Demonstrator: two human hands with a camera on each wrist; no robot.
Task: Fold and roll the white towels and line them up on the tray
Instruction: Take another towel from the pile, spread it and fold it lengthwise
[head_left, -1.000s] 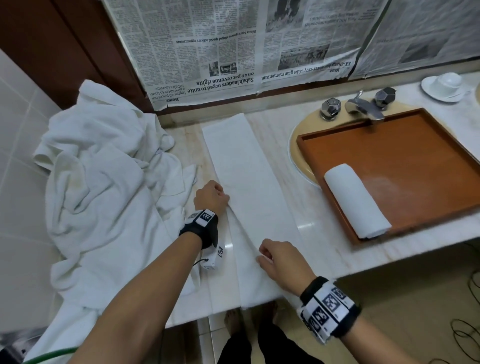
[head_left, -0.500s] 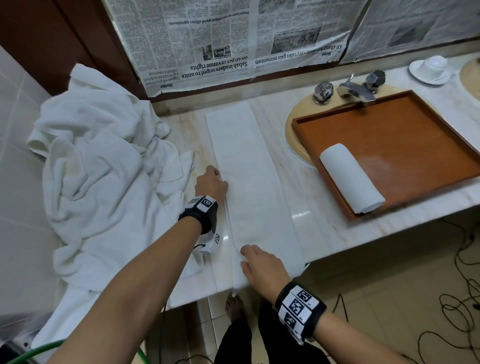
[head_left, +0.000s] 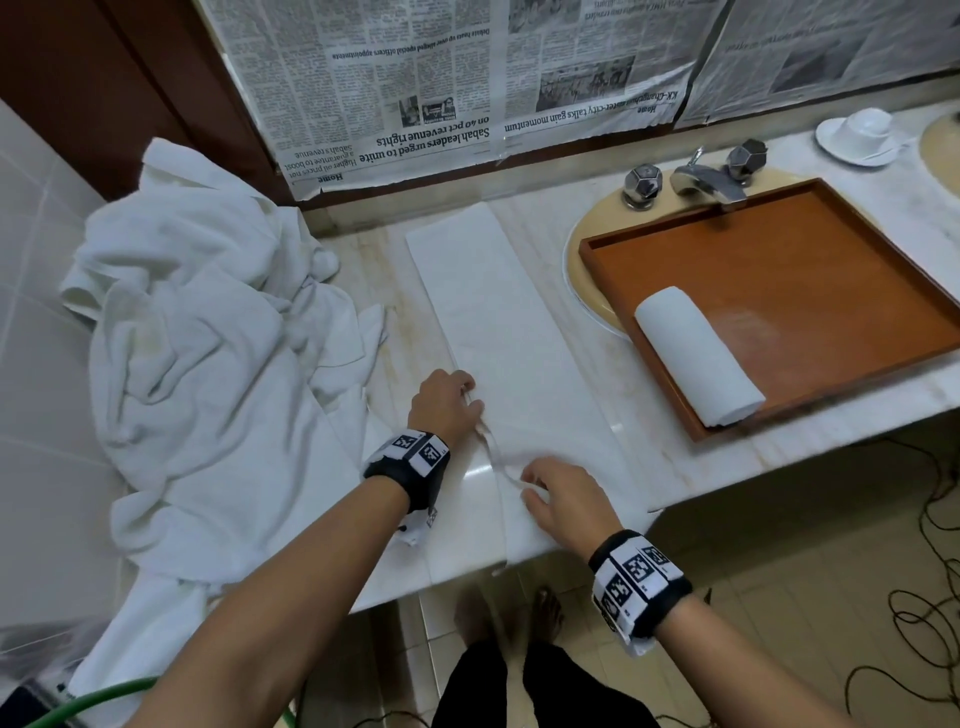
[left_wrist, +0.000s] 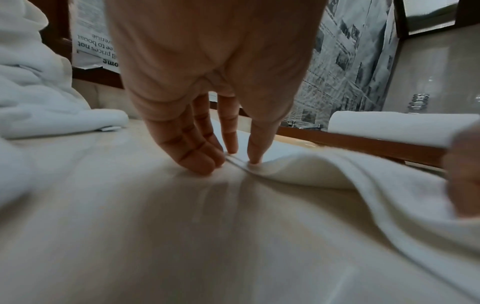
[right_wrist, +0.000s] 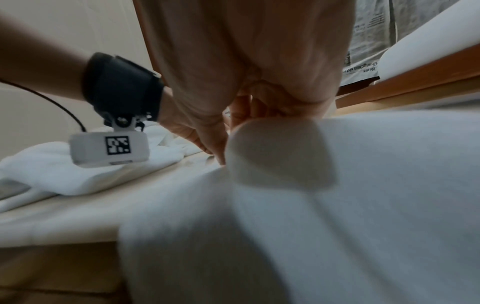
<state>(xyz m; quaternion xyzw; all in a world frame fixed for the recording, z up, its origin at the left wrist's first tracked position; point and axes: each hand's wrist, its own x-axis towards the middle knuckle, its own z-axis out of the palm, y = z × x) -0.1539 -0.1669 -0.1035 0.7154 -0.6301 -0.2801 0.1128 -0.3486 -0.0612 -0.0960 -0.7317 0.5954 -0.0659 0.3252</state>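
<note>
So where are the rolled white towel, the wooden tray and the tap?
Rolled white towel (head_left: 698, 358), head view, mid-roll.
Brown wooden tray (head_left: 810, 270), head view, bare floor.
Silver metal tap (head_left: 709, 182), head view, spout.

Folded white towel: long flat strip on marble counter, near left edge lifted. Rolled white towel: lying inside wooden tray, at its left side. Crumpled towel pile left.
</note>
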